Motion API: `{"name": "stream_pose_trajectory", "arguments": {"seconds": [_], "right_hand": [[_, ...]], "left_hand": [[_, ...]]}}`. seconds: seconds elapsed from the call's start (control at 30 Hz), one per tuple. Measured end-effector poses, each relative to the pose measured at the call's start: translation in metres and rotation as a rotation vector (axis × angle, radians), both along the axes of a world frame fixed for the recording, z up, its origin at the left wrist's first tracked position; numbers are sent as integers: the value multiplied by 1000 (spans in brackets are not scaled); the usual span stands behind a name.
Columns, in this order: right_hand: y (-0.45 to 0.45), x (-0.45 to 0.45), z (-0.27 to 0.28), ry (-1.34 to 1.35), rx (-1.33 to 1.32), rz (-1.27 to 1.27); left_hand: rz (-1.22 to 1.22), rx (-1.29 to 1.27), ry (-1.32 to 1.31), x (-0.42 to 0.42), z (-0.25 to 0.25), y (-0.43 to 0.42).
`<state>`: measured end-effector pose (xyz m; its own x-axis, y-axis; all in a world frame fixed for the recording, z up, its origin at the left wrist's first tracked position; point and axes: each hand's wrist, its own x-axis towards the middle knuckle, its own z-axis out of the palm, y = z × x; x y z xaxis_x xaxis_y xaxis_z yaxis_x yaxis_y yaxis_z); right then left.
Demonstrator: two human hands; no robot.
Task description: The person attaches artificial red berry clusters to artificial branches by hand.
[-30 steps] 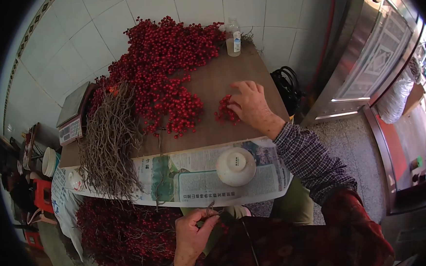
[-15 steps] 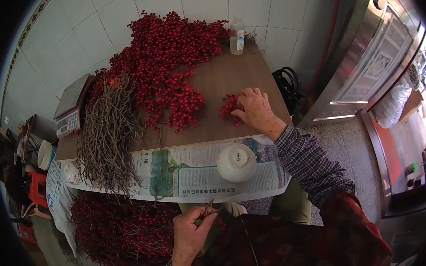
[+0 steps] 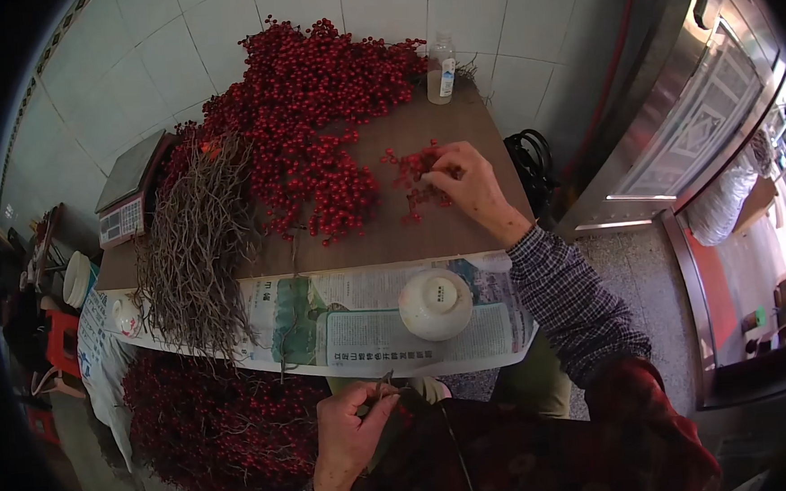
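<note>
My right hand (image 3: 478, 193) is over the right part of the brown table (image 3: 486, 141), its fingers pinched on a small sprig of red berries (image 3: 411, 168) that looks slightly blurred. Left of it spreads a big heap of red berry branches (image 3: 312, 106). Low in the view, just off the table's front edge, my left hand (image 3: 351, 437) is closed, thumb against forefinger, on a thin brown twig (image 3: 386, 385); its lower part is hidden. An upturned white bowl (image 3: 436, 319) rests on the newspaper (image 3: 344, 334) between my hands.
Bare twigs (image 3: 197, 248) hang over the table's front left, beside a scale (image 3: 125, 203). A clear bottle (image 3: 441, 76) stands at the back. More red berry branches (image 3: 225, 436) lie below on the left. A metal door (image 3: 673, 120) is on the right.
My right hand has lifted slightly up from the tabletop with the berry sprig, which is now more spread out. My left hand stays nearly still, closed on the twig.
</note>
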<state>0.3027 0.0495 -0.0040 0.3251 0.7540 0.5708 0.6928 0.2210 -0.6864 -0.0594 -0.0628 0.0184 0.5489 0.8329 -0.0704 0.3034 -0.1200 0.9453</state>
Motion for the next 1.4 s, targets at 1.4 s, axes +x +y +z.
{"name": "stream_pose_trajectory", "arguments": {"seconds": [1.4], "right_hand": [[-147,-1,-36,797,-86,124]], "left_hand": [[-110,-186,83,115,16,79]]}}
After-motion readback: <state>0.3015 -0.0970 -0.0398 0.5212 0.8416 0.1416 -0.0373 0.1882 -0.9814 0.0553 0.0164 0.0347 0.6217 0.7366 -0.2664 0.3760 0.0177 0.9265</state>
